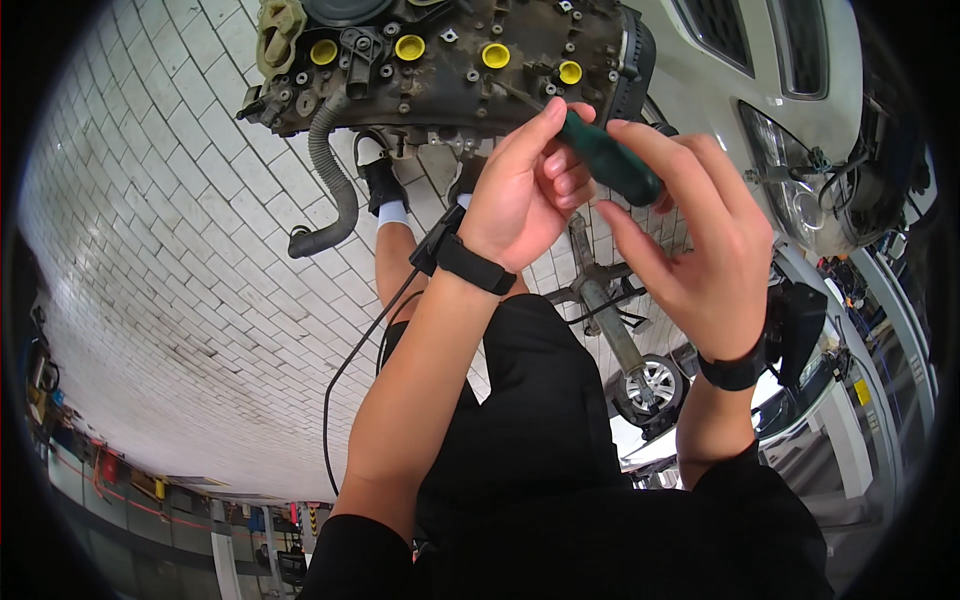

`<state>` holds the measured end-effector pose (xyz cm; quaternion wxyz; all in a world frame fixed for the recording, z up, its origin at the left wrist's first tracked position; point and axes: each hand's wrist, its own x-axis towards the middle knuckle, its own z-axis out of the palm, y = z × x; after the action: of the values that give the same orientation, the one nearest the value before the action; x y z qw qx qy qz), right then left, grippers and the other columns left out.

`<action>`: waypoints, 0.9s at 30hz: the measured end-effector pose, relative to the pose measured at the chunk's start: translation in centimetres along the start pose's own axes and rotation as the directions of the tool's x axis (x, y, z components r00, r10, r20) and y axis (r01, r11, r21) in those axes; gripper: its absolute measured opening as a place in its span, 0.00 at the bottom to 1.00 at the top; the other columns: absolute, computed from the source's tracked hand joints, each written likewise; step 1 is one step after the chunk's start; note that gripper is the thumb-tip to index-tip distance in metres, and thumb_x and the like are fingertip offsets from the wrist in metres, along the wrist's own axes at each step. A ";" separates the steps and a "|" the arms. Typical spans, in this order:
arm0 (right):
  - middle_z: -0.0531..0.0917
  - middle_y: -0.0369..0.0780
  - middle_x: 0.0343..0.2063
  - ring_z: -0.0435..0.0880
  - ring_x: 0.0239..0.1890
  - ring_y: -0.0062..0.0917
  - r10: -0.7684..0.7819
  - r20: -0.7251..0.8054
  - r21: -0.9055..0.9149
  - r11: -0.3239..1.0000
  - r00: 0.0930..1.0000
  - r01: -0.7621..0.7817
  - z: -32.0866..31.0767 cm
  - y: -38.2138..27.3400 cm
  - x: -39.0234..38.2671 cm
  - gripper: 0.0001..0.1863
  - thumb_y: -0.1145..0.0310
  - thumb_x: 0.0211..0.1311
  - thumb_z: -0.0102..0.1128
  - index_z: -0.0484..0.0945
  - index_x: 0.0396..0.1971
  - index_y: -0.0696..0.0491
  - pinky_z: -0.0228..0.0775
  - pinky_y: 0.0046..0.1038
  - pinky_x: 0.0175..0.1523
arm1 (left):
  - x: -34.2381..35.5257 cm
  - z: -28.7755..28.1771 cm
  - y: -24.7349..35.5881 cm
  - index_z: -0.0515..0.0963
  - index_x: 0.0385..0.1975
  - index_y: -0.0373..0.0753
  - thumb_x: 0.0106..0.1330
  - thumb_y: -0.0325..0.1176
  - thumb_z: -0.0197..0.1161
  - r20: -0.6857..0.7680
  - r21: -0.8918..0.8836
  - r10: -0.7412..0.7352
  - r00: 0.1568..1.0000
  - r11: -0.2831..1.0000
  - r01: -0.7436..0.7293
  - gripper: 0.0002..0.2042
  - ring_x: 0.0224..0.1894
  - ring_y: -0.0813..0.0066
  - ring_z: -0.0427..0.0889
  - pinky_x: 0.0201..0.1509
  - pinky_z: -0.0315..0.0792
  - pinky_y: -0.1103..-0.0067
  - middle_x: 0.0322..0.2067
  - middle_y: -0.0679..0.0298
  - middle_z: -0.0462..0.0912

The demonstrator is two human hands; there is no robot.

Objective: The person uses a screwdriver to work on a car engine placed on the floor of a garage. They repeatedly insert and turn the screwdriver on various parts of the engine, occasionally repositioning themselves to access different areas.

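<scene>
A screwdriver with a dark green handle (612,160) is held between my two hands, its thin shaft pointing up and left toward the engine. My left hand (530,185) pinches it where handle and shaft meet, with the other fingers curled. My right hand (705,225) has its fingers around the butt end of the handle; the thumb stands apart from it. Just beyond the shaft lies a dirty dark engine (440,85) with yellow round plugs (495,56) set in its top. Whether the screwdriver's tip touches the engine I cannot tell.
A ribbed grey hose (325,160) hangs from the engine's near left side over the tiled floor (220,260). Below the engine stands a metal stand (605,310). At the right are a pale car front (800,60) with a headlight (790,190) and loose wiring.
</scene>
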<state>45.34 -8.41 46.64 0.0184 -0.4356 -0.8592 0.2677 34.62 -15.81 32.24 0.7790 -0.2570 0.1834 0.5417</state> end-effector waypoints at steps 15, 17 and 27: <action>0.84 0.41 0.37 0.85 0.33 0.25 0.163 -0.026 -0.066 0.984 0.986 -0.164 -0.3 -0.3 0.0 0.20 0.74 0.50 0.79 0.86 0.47 0.55 0.75 0.24 0.35 | 1.0 0.7 0.2 0.81 0.41 0.40 0.75 0.50 0.64 -0.045 -0.002 -0.005 0.999 1.000 0.004 0.17 0.20 0.84 0.63 0.25 0.59 0.82 0.17 0.77 0.61; 0.84 0.41 0.36 0.84 0.32 0.24 0.193 0.017 -0.093 0.977 0.981 -0.190 -0.5 -0.3 0.3 0.21 0.74 0.50 0.79 0.86 0.47 0.55 0.75 0.24 0.35 | 1.2 0.6 0.1 0.81 0.41 0.40 0.75 0.50 0.64 -0.038 0.003 -0.003 0.999 1.000 0.003 0.17 0.20 0.84 0.63 0.25 0.59 0.82 0.17 0.77 0.61; 0.85 0.40 0.34 0.83 0.30 0.22 0.138 -0.061 -0.071 0.987 0.989 -0.142 -0.9 -0.1 -0.3 0.20 0.80 0.54 0.75 0.85 0.48 0.56 0.73 0.22 0.33 | 1.7 0.7 0.0 0.81 0.40 0.41 0.75 0.49 0.64 -0.016 -0.016 0.004 1.000 1.000 -0.005 0.16 0.19 0.84 0.63 0.25 0.59 0.82 0.17 0.77 0.61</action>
<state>45.63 -8.28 47.50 0.0070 -0.5025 -0.8352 0.2235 35.22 -14.15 31.86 0.7742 -0.2672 0.1861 0.5427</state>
